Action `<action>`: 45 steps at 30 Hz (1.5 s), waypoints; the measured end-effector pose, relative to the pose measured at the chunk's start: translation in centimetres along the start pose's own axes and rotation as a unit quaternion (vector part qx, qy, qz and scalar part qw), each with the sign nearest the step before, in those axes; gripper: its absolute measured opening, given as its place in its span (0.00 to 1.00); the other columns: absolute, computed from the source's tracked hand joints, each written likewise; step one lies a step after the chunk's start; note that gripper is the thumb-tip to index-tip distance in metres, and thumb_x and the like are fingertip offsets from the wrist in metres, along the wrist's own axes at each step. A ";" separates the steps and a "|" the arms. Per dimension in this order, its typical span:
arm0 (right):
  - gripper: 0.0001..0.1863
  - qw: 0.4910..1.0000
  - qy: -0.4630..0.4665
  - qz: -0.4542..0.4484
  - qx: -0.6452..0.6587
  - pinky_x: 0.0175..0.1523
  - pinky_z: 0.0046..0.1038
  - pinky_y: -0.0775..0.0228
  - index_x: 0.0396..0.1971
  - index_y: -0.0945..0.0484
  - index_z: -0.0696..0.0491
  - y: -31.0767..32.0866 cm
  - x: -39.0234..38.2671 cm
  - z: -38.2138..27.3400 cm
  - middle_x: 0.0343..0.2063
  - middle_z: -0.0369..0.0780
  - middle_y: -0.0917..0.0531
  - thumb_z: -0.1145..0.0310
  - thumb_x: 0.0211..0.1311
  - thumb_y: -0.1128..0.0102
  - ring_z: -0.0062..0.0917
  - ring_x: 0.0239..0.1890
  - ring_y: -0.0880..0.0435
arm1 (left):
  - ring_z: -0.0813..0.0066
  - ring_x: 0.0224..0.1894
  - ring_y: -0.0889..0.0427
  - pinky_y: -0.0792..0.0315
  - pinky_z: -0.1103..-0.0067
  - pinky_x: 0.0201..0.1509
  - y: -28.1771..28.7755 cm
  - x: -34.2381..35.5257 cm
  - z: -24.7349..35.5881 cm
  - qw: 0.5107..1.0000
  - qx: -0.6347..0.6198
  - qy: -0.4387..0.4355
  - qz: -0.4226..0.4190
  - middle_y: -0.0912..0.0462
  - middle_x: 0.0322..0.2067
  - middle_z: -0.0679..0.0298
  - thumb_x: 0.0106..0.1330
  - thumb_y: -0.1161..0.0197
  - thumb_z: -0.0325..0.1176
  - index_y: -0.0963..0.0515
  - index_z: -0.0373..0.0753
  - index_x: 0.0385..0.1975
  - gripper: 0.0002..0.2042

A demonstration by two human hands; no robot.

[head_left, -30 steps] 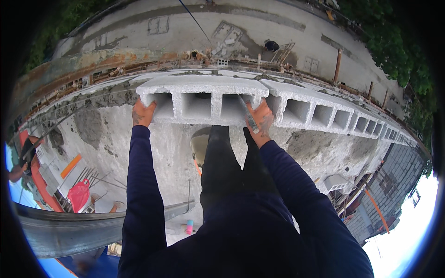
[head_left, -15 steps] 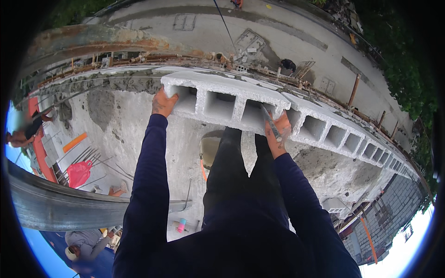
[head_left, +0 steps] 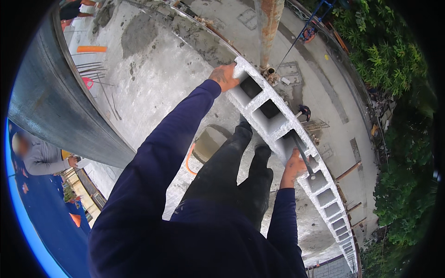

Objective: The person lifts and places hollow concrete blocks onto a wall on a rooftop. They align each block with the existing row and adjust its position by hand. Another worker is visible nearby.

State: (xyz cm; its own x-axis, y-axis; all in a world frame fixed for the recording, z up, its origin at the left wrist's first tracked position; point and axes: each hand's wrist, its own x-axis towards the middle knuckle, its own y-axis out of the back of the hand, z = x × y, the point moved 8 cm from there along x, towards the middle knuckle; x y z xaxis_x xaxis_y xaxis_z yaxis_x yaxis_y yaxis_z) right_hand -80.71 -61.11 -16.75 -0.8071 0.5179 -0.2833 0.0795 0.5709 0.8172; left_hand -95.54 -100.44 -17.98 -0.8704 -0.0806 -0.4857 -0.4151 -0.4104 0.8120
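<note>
My left hand point(head_left: 224, 77) is closed around the far left end of a grey hollow concrete block point(head_left: 260, 99). The block lies on its side along the wall line, its open cells facing me. At its near end my right hand point(head_left: 293, 168) grips the block's edge, fingers partly hidden inside a cell. A dark, thin rod point(head_left: 301, 150) with a pale tip lies across that hand; whether it is a tool handle I cannot tell. The block's near end meets a row of similar hollow blocks point(head_left: 330, 195), and I cannot tell if they touch.
Left of the block runs a strip of wet mortar point(head_left: 199, 34). A bucket point(head_left: 211, 144) with an orange handle stands beside my legs. A large curved metal beam point(head_left: 60, 102) crosses the left side, near another person point(head_left: 46, 157). Beyond the wall, a rusty pole point(head_left: 269, 28) rises above a lower street.
The view has turned, so the wall now slants from upper left to lower right. Both hands keep hold of the block; the rod stays at my right hand.
</note>
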 end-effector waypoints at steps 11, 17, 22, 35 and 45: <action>0.28 0.998 -0.050 -0.011 -0.041 0.38 0.37 0.31 0.36 0.25 0.67 0.3 -0.1 -0.3 0.24 0.53 0.20 0.52 0.50 0.38 0.45 0.30 0.20 | 0.50 0.53 0.28 0.35 0.67 0.58 -0.1 0.4 -0.3 1.000 0.011 0.004 0.002 0.26 0.48 0.44 0.52 0.39 0.43 0.36 0.31 0.57 0.33; 0.30 0.998 -0.060 -0.003 -0.019 0.41 0.37 0.32 0.37 0.26 0.68 0.2 -0.4 -0.3 0.25 0.53 0.20 0.52 0.50 0.38 0.45 0.33 0.21 | 0.50 0.52 0.27 0.34 0.67 0.57 0.0 0.4 -0.2 1.000 0.013 -0.005 0.017 0.25 0.47 0.43 0.51 0.38 0.43 0.35 0.31 0.56 0.33; 0.31 0.996 -0.084 -0.032 -0.023 0.45 0.37 0.33 0.39 0.27 0.68 -0.3 -0.6 0.2 0.27 0.54 0.20 0.51 0.51 0.39 0.46 0.36 0.21 | 0.49 0.50 0.26 0.34 0.67 0.56 0.0 0.5 -0.3 1.000 0.002 -0.014 0.025 0.24 0.45 0.42 0.51 0.38 0.43 0.34 0.30 0.56 0.33; 0.33 0.999 -0.031 -0.016 -0.040 0.39 0.35 0.27 0.43 0.27 0.67 -0.3 -0.1 0.3 0.26 0.53 0.19 0.52 0.46 0.33 0.42 0.34 0.17 | 0.46 0.49 0.26 0.32 0.66 0.54 -0.2 1.0 0.0 0.999 -0.003 -0.054 -0.005 0.25 0.45 0.41 0.51 0.36 0.41 0.34 0.26 0.54 0.33; 0.14 0.902 -0.041 0.101 0.418 0.22 0.21 0.40 0.20 0.27 0.59 11.1 -0.6 -3.0 0.15 0.39 0.25 0.64 0.57 0.41 0.23 0.16 0.30 | 0.45 0.46 0.25 0.31 0.65 0.50 -0.1 1.1 -0.1 0.998 -0.018 -0.068 0.003 0.23 0.41 0.41 0.50 0.35 0.38 0.30 0.27 0.47 0.27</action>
State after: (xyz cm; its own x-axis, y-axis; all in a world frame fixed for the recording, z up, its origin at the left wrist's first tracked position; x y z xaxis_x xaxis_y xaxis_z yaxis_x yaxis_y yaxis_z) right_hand -81.10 -57.03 -5.99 -0.6831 0.6911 -0.2362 0.6611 0.7226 0.2021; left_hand -96.40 -100.61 -18.61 -0.9019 0.0393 -0.4301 -0.4015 -0.4431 0.8015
